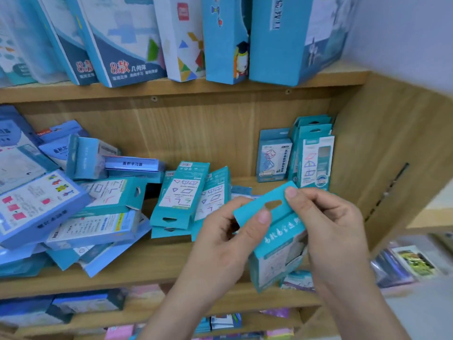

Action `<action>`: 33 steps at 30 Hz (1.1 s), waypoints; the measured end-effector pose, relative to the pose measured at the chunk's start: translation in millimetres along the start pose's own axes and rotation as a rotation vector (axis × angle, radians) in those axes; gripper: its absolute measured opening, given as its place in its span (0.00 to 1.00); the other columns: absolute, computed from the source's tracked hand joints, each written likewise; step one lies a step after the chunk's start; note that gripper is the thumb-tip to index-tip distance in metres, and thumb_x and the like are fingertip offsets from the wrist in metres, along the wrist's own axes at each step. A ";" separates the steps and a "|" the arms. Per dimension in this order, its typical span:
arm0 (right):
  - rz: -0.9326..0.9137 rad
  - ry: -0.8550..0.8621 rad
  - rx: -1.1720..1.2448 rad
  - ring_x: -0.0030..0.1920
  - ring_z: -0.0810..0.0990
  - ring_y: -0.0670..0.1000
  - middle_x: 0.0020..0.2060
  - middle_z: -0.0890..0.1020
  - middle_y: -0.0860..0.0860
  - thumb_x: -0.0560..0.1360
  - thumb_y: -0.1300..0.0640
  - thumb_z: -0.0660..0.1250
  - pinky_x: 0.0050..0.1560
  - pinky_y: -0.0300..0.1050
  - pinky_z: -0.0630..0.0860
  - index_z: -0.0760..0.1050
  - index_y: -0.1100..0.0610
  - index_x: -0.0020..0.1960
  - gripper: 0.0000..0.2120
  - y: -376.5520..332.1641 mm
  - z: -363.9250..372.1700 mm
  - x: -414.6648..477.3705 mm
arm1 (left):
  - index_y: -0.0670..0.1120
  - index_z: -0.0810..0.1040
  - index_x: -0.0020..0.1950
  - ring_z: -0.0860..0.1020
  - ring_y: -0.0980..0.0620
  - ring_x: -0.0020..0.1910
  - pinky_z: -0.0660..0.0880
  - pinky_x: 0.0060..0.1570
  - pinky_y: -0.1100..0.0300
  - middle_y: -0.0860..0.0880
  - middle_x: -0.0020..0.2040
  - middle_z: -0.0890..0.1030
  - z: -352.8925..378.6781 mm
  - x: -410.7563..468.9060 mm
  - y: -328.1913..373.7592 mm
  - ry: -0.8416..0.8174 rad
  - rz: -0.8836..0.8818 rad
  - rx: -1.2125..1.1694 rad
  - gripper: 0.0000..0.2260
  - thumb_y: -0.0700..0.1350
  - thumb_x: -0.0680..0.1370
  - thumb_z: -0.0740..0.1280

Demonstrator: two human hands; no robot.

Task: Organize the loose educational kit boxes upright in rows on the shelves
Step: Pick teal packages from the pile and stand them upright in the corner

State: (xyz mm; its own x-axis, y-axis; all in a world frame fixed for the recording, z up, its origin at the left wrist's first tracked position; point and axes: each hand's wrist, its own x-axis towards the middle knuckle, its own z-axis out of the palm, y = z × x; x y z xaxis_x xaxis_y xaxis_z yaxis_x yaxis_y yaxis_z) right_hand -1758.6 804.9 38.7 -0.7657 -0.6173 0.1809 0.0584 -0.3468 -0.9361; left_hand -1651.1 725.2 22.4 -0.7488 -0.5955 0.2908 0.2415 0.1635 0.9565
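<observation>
both hands pinch one teal box (277, 239) at centre right of frame: left hand (230, 239) and right hand (326, 222) on its hang tab, before the middle shelf (157, 263); loose boxes (81, 209) piled at left, upright boxes (311, 155) at right.

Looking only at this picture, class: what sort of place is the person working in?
Probably a stationery or school-supply shop: wooden shelves hold many identical teal kit boxes with hang-tabs, large geometry sets above.
</observation>
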 end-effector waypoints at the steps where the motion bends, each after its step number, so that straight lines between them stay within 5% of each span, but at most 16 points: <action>1: 0.039 0.068 0.047 0.28 0.79 0.47 0.28 0.82 0.53 0.71 0.59 0.69 0.27 0.38 0.75 0.79 0.60 0.31 0.10 -2.8 -12.0 6.0 | 0.53 0.81 0.47 0.76 0.57 0.38 0.74 0.35 0.64 0.51 0.40 0.81 8.6 2.5 -4.4 -0.056 0.000 0.040 0.12 0.57 0.69 0.72; 3: 0.118 0.175 0.133 0.28 0.81 0.48 0.29 0.83 0.53 0.73 0.61 0.67 0.25 0.38 0.75 0.78 0.59 0.33 0.10 -8.3 -36.8 18.8 | 0.54 0.79 0.52 0.77 0.53 0.40 0.76 0.38 0.57 0.50 0.44 0.81 26.8 7.1 -15.3 -0.068 0.007 0.256 0.19 0.59 0.64 0.73; 6: 0.161 0.238 0.161 0.30 0.83 0.48 0.33 0.85 0.54 0.75 0.59 0.67 0.25 0.38 0.75 0.79 0.58 0.36 0.09 -8.9 -66.6 34.7 | 0.57 0.80 0.46 0.78 0.60 0.39 0.72 0.38 0.71 0.58 0.41 0.82 55.9 17.5 -30.8 0.049 0.044 0.422 0.10 0.54 0.67 0.73; 9: 0.169 0.199 0.091 0.33 0.84 0.49 0.37 0.86 0.53 0.77 0.55 0.64 0.27 0.40 0.78 0.81 0.53 0.36 0.13 -4.4 -90.5 46.9 | 0.56 0.79 0.49 0.80 0.62 0.43 0.73 0.41 0.72 0.62 0.44 0.82 78.7 34.0 -45.0 0.076 0.033 0.483 0.06 0.49 0.73 0.71; 13: 0.139 0.073 -0.154 0.38 0.82 0.35 0.37 0.83 0.33 0.78 0.50 0.61 0.32 0.30 0.76 0.75 0.39 0.50 0.07 7.8 -116.6 62.7 | 0.56 0.77 0.52 0.81 0.62 0.44 0.78 0.45 0.60 0.62 0.47 0.82 88.6 72.0 -64.9 0.161 -0.015 0.487 0.06 0.47 0.77 0.66; 18: 0.067 -0.059 -0.453 0.48 0.72 0.24 0.51 0.76 0.29 0.77 0.59 0.65 0.41 0.22 0.70 0.62 0.38 0.66 0.25 37.2 -135.9 81.8 | 0.48 0.76 0.58 0.81 0.57 0.48 0.79 0.49 0.50 0.54 0.51 0.83 96.9 134.5 -95.1 0.226 0.036 0.585 0.09 0.45 0.79 0.65; 20: 0.026 -0.071 -0.531 0.54 0.72 0.27 0.57 0.75 0.31 0.76 0.61 0.65 0.50 0.25 0.71 0.60 0.40 0.70 0.29 48.0 -140.6 89.8 | 0.44 0.76 0.59 0.81 0.54 0.49 0.80 0.48 0.50 0.50 0.52 0.83 102.7 156.7 -106.1 0.229 0.058 0.625 0.10 0.44 0.79 0.65; 24: -0.005 -0.101 -0.639 0.67 0.68 0.41 0.70 0.68 0.42 0.75 0.63 0.64 0.68 0.48 0.69 0.53 0.44 0.75 0.35 63.1 -140.7 107.2 | 0.41 0.73 0.59 0.80 0.51 0.50 0.77 0.50 0.58 0.46 0.54 0.81 112.7 189.2 -130.9 0.263 0.063 0.706 0.10 0.42 0.79 0.65; 29: -0.026 -0.138 -0.664 0.70 0.64 0.43 0.73 0.62 0.43 0.76 0.64 0.62 0.69 0.45 0.65 0.51 0.44 0.75 0.35 76.1 -138.7 131.6 | 0.46 0.62 0.70 0.73 0.47 0.62 0.72 0.58 0.53 0.45 0.63 0.74 115.9 199.6 -149.9 0.208 -0.059 0.753 0.30 0.35 0.71 0.70; 33: -0.175 -0.054 -0.780 0.74 0.59 0.45 0.75 0.59 0.45 0.76 0.65 0.60 0.71 0.40 0.59 0.54 0.47 0.76 0.33 83.8 -132.6 149.8 | 0.49 0.58 0.74 0.77 0.45 0.58 0.74 0.54 0.55 0.47 0.62 0.77 118.8 205.1 -145.8 0.140 -0.080 0.784 0.34 0.33 0.72 0.67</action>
State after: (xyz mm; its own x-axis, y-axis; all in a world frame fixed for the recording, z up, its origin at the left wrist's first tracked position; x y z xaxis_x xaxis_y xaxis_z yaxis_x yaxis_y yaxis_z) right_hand -1953.3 777.0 -52.7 -0.6892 -0.6398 0.3401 -0.5395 0.1399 -0.8303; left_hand -1913.2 672.7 -54.9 -0.6484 -0.7137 0.2650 -0.3527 0.5901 0.7263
